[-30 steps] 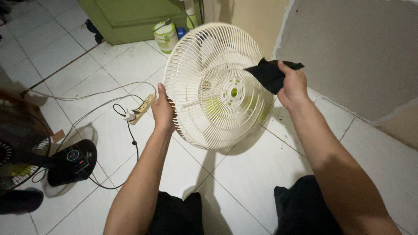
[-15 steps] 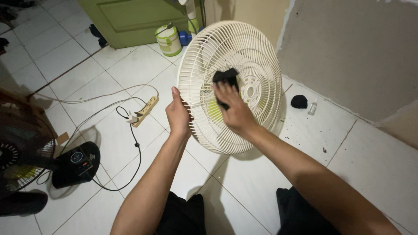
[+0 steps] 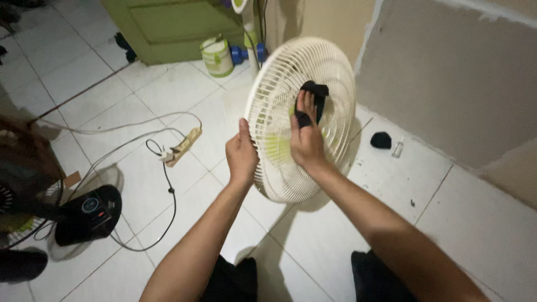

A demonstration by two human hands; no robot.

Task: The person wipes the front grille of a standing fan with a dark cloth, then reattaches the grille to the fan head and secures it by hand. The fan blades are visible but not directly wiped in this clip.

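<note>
A round cream fan grille (image 3: 335,78) stands tilted on edge over the white tiled floor. My left hand (image 3: 241,154) grips its left rim. My right hand (image 3: 306,140) presses a black cloth (image 3: 312,100) flat against the grille's face, near the middle. Green shows through the wires at the lower left of the grille.
A dark standing fan base (image 3: 89,215) with its cable sits at the left, near a power strip (image 3: 183,145). A green and white bucket (image 3: 218,56) stands by a green door (image 3: 168,22). A small black object (image 3: 381,140) and a clear little bottle (image 3: 397,148) lie by the wall.
The grille has turned more edge-on to me. My right hand with the cloth moved from the right rim onto the grille's face and now rubs higher, near the centre.
</note>
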